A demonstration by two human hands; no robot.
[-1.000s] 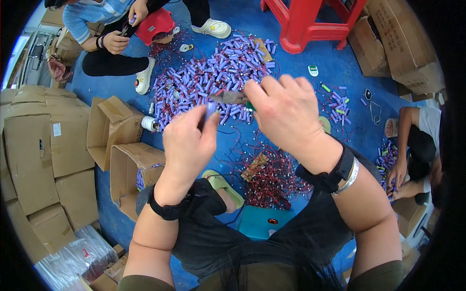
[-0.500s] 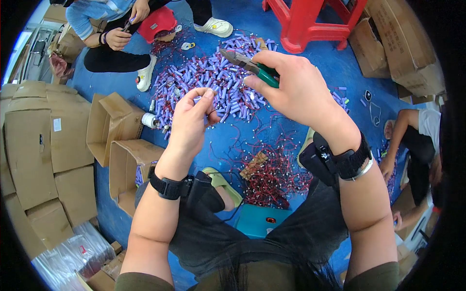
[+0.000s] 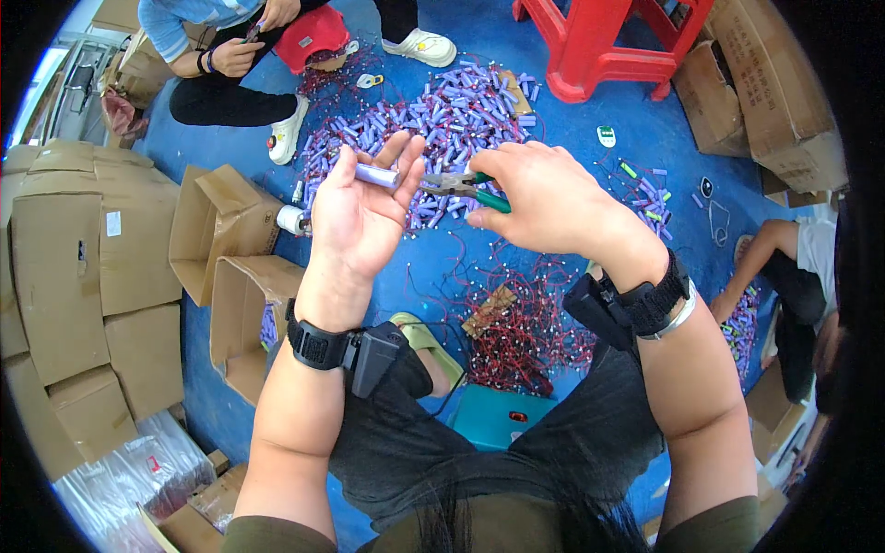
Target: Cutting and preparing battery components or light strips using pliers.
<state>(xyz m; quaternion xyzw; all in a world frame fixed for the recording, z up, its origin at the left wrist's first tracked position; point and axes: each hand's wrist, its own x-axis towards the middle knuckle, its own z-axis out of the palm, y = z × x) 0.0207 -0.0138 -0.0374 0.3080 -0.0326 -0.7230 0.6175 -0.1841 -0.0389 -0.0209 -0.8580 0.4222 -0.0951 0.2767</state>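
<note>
My left hand (image 3: 346,230) is turned palm up, holding a purple cylindrical battery cell (image 3: 378,176) between its thumb and fingers. My right hand (image 3: 558,198) grips green-handled wire cutters (image 3: 487,197). Their metal jaws point left, close to the left fingertips and the cell's end. Whether the jaws touch anything is too small to tell. Beyond both hands a big heap of purple battery cells (image 3: 461,111) with red and black leads is spread on the floor. Nearer to me lies a tangle of cut red and black wires (image 3: 521,346).
Cardboard boxes are stacked at left (image 3: 55,286), with an open box (image 3: 249,286) nearby. A red plastic stool (image 3: 590,55) stands at the back. A teal stool (image 3: 484,419) is between my legs. One person (image 3: 235,97) works at back left; others sit at right.
My left hand has turned palm up, bringing the cell into sight. My right hand has lowered, and the cutters now point level toward the left fingers. The view has shifted slightly.
</note>
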